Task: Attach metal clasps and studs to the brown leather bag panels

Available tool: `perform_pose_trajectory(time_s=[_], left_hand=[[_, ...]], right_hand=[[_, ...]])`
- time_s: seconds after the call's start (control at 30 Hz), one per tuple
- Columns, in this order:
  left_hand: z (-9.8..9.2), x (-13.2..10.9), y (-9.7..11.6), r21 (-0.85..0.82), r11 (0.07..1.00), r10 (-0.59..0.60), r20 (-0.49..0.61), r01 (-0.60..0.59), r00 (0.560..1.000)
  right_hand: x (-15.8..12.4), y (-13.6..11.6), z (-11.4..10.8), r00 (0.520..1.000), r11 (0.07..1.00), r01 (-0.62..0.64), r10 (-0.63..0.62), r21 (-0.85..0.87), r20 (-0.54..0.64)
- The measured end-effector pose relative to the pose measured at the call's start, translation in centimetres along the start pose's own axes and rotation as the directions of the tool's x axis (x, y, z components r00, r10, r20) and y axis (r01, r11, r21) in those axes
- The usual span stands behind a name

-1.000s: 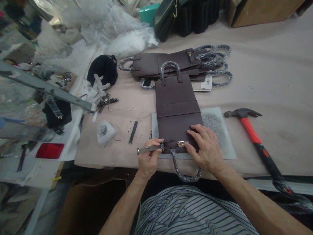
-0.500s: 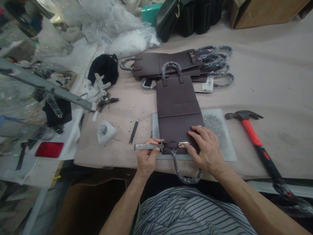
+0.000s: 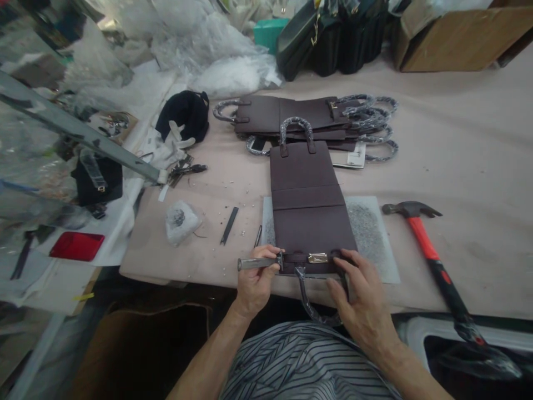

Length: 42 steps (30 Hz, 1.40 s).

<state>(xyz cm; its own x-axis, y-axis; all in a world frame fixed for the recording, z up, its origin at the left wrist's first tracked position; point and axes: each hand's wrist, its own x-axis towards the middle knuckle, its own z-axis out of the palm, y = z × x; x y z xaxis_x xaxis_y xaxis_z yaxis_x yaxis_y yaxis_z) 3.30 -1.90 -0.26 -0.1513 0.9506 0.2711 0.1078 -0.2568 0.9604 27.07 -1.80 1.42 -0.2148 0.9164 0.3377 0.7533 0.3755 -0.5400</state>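
A dark brown bag panel (image 3: 310, 225) lies unfolded before me, with a plastic-wrapped handle at each end. Across its near end runs a strap (image 3: 295, 258) carrying a gold metal clasp (image 3: 318, 258). My left hand (image 3: 256, 280) is closed around a metal rod-like tool (image 3: 254, 264), whose flanged end is at the strap's left end. At the panel's near right corner, my right hand (image 3: 362, 291) has its fingers on top and its thumb lower, by the near handle (image 3: 308, 305), gripping the edge. Part of that corner is hidden by the fingers.
Under the panel lies a worn, pale board (image 3: 370, 239). A claw hammer (image 3: 425, 239) rests to the right. Several similar brown panels (image 3: 291, 114) are stacked behind. On the left are a small white bag (image 3: 181, 222), a black strip (image 3: 229, 225) and a red phone (image 3: 77, 246).
My right hand has slid from beside the clasp to the panel's right corner, uncovering the clasp's right side. My left hand still holds the tool at the strap. The view has shifted slightly.
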Motion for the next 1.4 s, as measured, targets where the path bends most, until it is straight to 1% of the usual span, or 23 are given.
perform_pose_trajectory(time_s=[0.1,0.23,0.33,0.43,0.5,0.57,0.7,0.83,1.07,1.13,1.27,1.4], left_hand=[[0.2,-0.3,-0.1,-0.002,1.0,-0.006,-0.028,0.006,1.0],[0.2,-0.2,-0.3,-0.03,0.999,-0.03,-0.048,0.029,0.998],[0.2,-0.2,-0.3,-0.057,0.997,-0.047,-0.062,0.044,0.997],[0.3,0.0,-0.3,-0.095,0.994,-0.069,-0.093,0.061,0.993],[0.4,0.3,-0.2,-0.109,0.992,-0.079,-0.095,0.069,0.992],[0.4,0.6,-0.1,-0.117,0.99,-0.082,-0.074,0.073,0.994],[0.3,0.8,-0.1,-0.107,0.991,-0.087,-0.045,0.082,0.995],[0.1,0.7,-0.2,-0.09,0.993,-0.081,-0.021,0.079,0.996],[0.0,0.9,-0.3,-0.026,0.999,-0.037,0.015,0.037,0.999],[-0.1,1.2,-0.3,0.022,1.0,-0.003,0.043,0.002,0.999],[0.0,1.9,-0.1,0.135,0.985,0.09,0.122,-0.106,0.989],[0.2,2.3,-0.1,0.177,0.969,0.148,0.142,-0.172,0.979]], right_hand=[[-1.7,-0.4,-0.3,1.0,1.0,-0.009,0.009,-0.001,-0.01],[-1.9,-0.4,-0.5,0.999,1.0,-0.016,0.017,0.01,-0.045],[-1.9,-0.3,-1.1,0.991,0.994,-0.097,0.102,0.057,-0.083],[-3.0,-0.3,-1.9,0.968,0.97,-0.226,0.234,0.085,-0.096],[-3.9,-0.3,-2.1,0.949,0.951,-0.298,0.305,0.088,-0.079],[-4.6,-0.4,-2.0,0.937,0.936,-0.339,0.346,0.097,-0.056],[-4.9,-0.9,-1.4,0.928,0.921,-0.365,0.372,0.134,-0.025],[-4.8,-1.3,-1.3,0.912,0.9,-0.404,0.41,0.166,-0.002],[-4.9,-1.3,-1.3,0.85,0.817,-0.526,0.517,0.238,0.104],[-4.8,-1.2,-1.2,0.835,0.799,-0.549,0.538,0.246,0.118],[-4.6,-1.0,-0.9,0.795,0.749,-0.605,0.59,0.271,0.142],[-4.4,-0.9,-0.6,0.743,0.669,-0.665,0.64,0.332,0.197]])
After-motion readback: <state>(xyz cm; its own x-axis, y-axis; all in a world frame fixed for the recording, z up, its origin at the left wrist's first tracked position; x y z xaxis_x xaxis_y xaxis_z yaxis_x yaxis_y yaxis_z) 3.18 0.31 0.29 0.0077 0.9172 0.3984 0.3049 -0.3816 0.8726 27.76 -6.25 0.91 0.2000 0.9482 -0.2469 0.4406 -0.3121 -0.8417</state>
